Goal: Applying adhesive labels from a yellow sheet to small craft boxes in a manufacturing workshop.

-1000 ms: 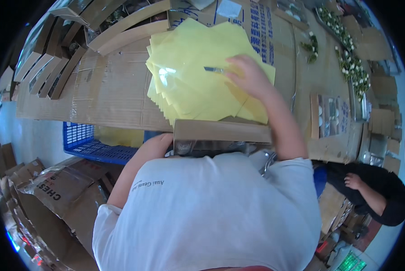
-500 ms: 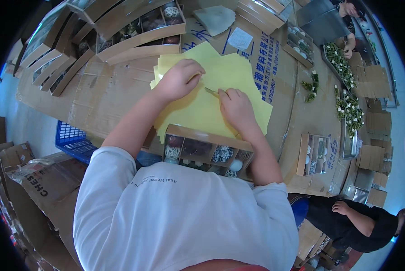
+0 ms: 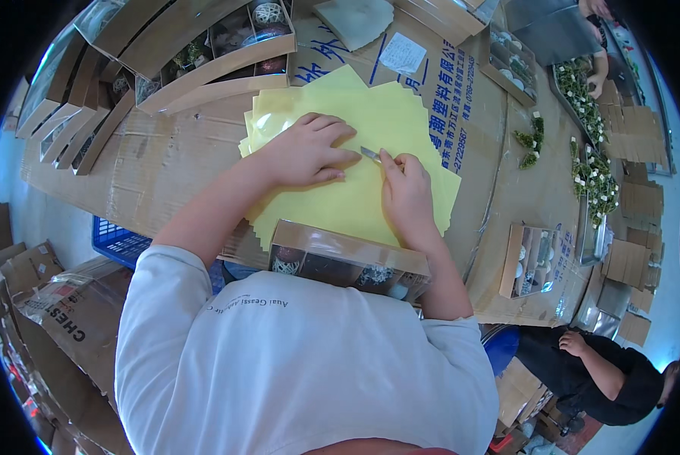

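Flat on a fanned stack of yellow sheets (image 3: 332, 208) rests my left hand (image 3: 313, 149), its fingers stretched out. My right hand (image 3: 409, 186) is closed around a small metal blade (image 3: 370, 154), whose tip sticks out toward the left hand, over the sheets. Its handle is hidden in the fingers. Between my forearms, close against my shirt, a cardboard box with a clear cover (image 3: 349, 246) stands tilted on the near edge of the stack. Woven and dark decorative pieces show through its cover.
Several filled boxes (image 3: 226, 83) stand at the far left. A smaller box (image 3: 527, 262) lies at the right, near a tray of green garland (image 3: 598, 182). A blue crate (image 3: 118, 241) is beside the table. One co-worker (image 3: 605, 371) sits at right; another's hand (image 3: 596, 85) is beyond.
My left hand has lowered from a curled pose to lie flat on the sheets. My right hand has moved slightly right, and the box has tipped so less of its contents shows.
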Tool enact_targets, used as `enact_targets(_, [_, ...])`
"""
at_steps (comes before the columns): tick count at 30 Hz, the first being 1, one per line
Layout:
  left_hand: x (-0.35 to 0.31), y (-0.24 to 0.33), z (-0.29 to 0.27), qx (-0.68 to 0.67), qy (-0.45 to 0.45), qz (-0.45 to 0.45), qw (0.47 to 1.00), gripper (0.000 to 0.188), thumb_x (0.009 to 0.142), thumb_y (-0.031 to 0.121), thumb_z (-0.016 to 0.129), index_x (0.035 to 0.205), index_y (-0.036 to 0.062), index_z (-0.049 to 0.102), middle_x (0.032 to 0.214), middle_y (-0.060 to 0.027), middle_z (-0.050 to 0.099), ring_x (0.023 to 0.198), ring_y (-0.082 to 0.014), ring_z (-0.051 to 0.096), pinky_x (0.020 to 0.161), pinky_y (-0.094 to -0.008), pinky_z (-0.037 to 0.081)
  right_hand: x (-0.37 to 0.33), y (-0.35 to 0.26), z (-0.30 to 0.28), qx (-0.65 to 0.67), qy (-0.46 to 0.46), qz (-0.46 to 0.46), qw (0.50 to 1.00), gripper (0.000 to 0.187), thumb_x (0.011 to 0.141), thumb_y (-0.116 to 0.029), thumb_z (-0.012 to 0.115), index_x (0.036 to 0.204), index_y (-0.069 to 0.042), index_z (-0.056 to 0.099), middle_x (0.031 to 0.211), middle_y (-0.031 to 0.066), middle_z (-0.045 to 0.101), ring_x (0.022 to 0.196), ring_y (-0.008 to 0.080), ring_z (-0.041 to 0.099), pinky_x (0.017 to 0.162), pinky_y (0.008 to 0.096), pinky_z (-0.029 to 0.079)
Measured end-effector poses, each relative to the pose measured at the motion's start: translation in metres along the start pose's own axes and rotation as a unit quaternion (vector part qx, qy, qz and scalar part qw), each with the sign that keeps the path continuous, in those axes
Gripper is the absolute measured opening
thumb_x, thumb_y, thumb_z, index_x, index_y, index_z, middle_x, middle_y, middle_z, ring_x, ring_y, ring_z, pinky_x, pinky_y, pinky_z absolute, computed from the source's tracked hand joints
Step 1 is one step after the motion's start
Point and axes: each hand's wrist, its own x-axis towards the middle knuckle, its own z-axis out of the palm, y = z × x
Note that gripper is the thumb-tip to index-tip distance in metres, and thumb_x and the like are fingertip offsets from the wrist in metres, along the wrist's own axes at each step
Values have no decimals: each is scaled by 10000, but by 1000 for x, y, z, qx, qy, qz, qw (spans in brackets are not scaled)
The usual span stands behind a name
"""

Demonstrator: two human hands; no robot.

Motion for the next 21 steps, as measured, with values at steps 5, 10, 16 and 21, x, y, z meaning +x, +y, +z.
enact_targets(5, [0, -1, -2, -12, -17, -17, 1000, 322, 807, 343, 642, 1093, 198, 643, 1235, -109, 522, 1196, -297, 455, 1013, -441, 342, -8, 0, 2, 10, -6, 22, 1000, 368, 777, 8, 575, 1140, -21, 625, 913, 149, 542, 841, 310, 559, 716, 400, 468])
enact_targets(10, [-1, -3, -3, -2, -38, -15, 999, 432, 785, 355, 652, 1183, 195, 604, 1299, -140, 485, 1234, -329, 418, 1035, -470, 321, -3, 1, 7, -4, 20, 20, 1000, 344, 784, -25, 583, 1125, -25, 630, 893, 128, 542, 814, 298, 557, 688, 393, 461])
enact_targets(16, [2, -6, -13, 28, 68, -261, 962, 428, 883, 352, 566, 1206, 70, 566, 1226, -160, 533, 1181, -319, 474, 1011, -440, 358, -2, -5, -5, -13, -40, 47, 998, 381, 793, -76, 625, 1170, -27, 599, 989, 141, 551, 897, 320, 555, 792, 409, 458])
enact_targets(21, [4, 33, -37, -316, 70, -165, 932, 396, 972, 343, 456, 1173, 21, 571, 1189, -171, 565, 1149, -320, 498, 1000, -382, 375, 12, 2, -25, 86, 96, -73, 989, 568, 739, -161, 746, 1251, -73, 516, 1232, 175, 475, 1117, 321, 487, 912, 407, 415])
